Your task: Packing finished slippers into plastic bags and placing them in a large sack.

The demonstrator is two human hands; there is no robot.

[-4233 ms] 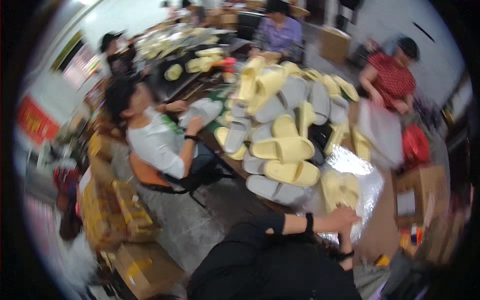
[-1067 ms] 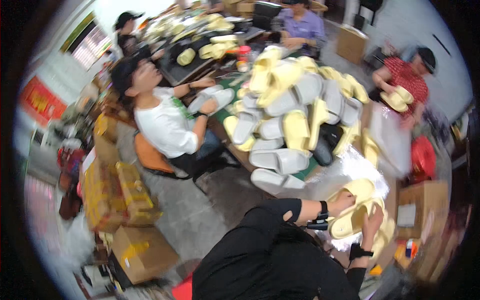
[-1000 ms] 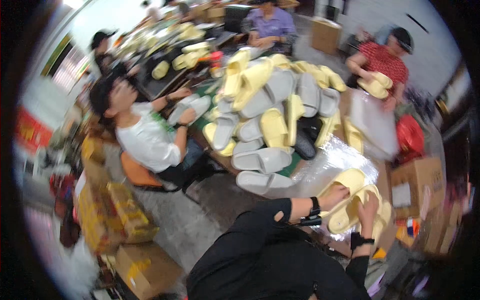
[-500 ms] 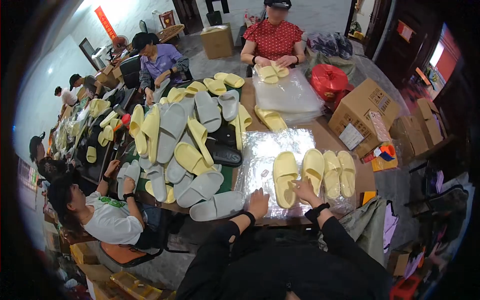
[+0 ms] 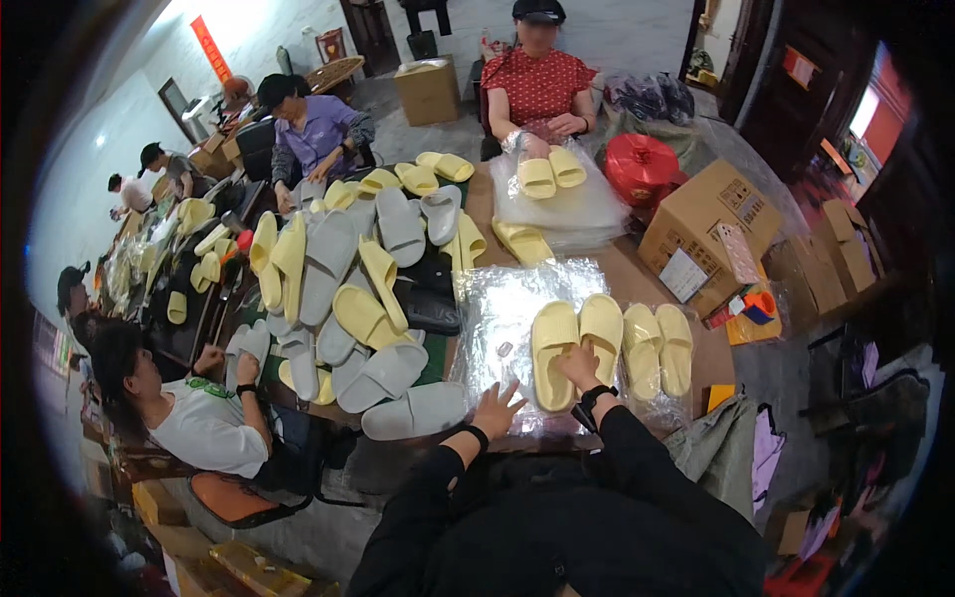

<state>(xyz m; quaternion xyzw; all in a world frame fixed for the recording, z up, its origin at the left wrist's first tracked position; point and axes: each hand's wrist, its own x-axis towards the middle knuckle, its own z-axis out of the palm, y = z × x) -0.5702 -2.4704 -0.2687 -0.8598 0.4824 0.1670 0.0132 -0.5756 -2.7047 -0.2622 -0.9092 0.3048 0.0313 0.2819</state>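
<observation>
Yellow slippers (image 5: 554, 328) lie on clear plastic (image 5: 489, 323) on the brown surface (image 5: 712, 348), near a heap (image 5: 331, 261). The left hand (image 5: 496, 409) has its grip spread apart; the right hand (image 5: 577, 368) touches the slippers, its grip unclear. Beyond, a cardboard box (image 5: 428, 97) stands on grey floor (image 5: 396, 127).

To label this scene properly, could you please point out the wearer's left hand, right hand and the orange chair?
Left hand (image 5: 493, 410): head view, on the back of the hand.
Right hand (image 5: 577, 368): head view, on the back of the hand.
Orange chair (image 5: 231, 500): head view, on its orange surface.
</observation>
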